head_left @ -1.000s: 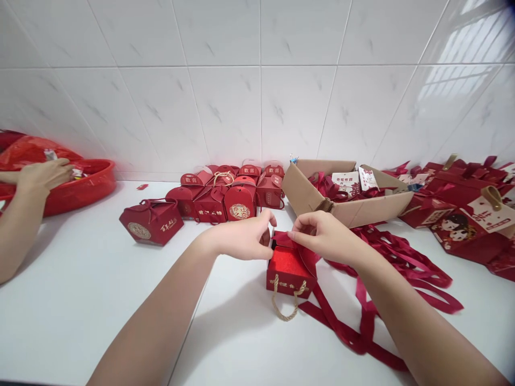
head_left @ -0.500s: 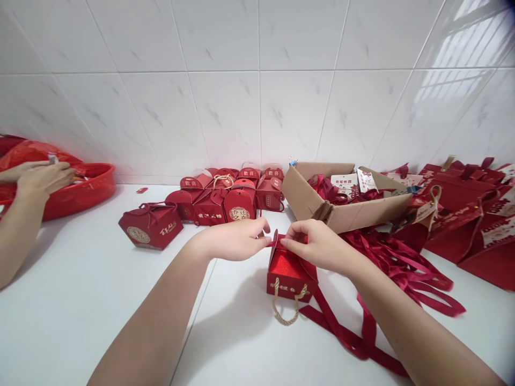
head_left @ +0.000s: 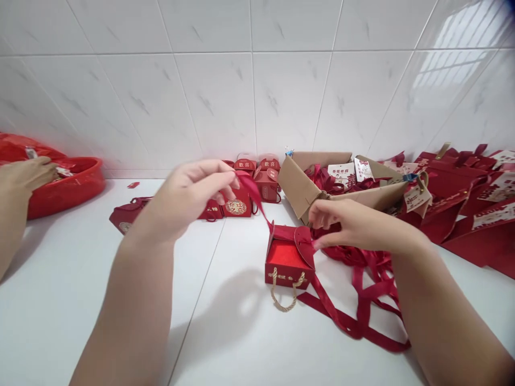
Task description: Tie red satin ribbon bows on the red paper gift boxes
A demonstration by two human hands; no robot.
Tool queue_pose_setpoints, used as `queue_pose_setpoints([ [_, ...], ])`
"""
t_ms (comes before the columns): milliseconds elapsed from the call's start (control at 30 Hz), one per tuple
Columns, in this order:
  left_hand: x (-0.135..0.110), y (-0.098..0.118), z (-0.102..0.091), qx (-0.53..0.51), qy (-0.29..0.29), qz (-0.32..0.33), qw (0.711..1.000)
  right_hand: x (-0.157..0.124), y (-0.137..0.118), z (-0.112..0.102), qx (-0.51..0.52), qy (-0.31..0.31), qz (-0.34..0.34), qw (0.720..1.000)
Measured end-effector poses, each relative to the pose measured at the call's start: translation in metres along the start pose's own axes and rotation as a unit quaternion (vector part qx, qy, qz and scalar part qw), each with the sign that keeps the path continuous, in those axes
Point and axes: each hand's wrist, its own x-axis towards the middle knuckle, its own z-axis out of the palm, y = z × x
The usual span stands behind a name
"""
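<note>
A small red gift box [head_left: 287, 254] stands on the white table in front of me, with a gold rope handle [head_left: 284, 306] hanging down its near side. Its two side flaps rise with the top between them still showing a gap. My left hand [head_left: 201, 195], up and to the left, pinches a dark red ribbon [head_left: 252, 187] that runs taut down to the left flap. At the right flap, my right hand [head_left: 333, 225] has thumb and fingers closed on a bit of ribbon beside the flap's hole. More ribbon trails from the box's right side.
Several finished-looking red boxes [head_left: 267, 182] sit by the tiled wall, partly behind my left hand. An open cardboard box [head_left: 358, 198] holds ribbons and tags. Red gift bags [head_left: 462, 198] stand at right. Far left, another person's hand [head_left: 34, 174] reaches into a red basin [head_left: 90, 174].
My left hand has risen and moved left, drawing a length of ribbon out from the left flap. My right hand has shifted slightly right, to the outside of the right flap.
</note>
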Motion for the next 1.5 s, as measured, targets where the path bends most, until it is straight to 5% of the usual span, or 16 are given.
queue_pose_setpoints([
  [100,-0.002,0.0,-0.011,-0.031,0.006,0.007,0.999,0.003,0.011,-0.003,-0.076,-0.089,0.074,0.99],
  [233,0.001,-0.002,-0.014,-0.075,0.015,0.028,0.997,0.018,0.012,0.008,-0.108,-0.142,0.075,0.981],
  [367,0.004,0.003,-0.013,-0.193,0.024,0.049,0.98,0.019,0.016,0.008,-0.115,-0.121,0.069,0.983],
  [467,0.003,0.01,-0.012,-0.265,0.085,0.058,0.959,0.014,0.023,0.003,-0.098,-0.097,0.055,0.989],
  [700,0.004,0.015,-0.013,-0.305,0.134,0.048,0.942,0.014,0.025,0.004,-0.097,-0.071,0.057,0.991],
  [967,0.004,0.009,-0.021,-0.319,0.126,0.097,0.934,0.021,0.017,0.014,-0.086,-0.195,0.026,0.977],
  [1200,0.006,0.008,-0.029,-0.329,0.157,0.108,0.925,0.015,0.023,0.006,-0.088,-0.159,0.031,0.983],
  [1500,0.003,0.011,-0.022,-0.299,0.144,0.062,0.941,-0.014,0.017,-0.021,0.001,0.017,0.026,1.0],
])
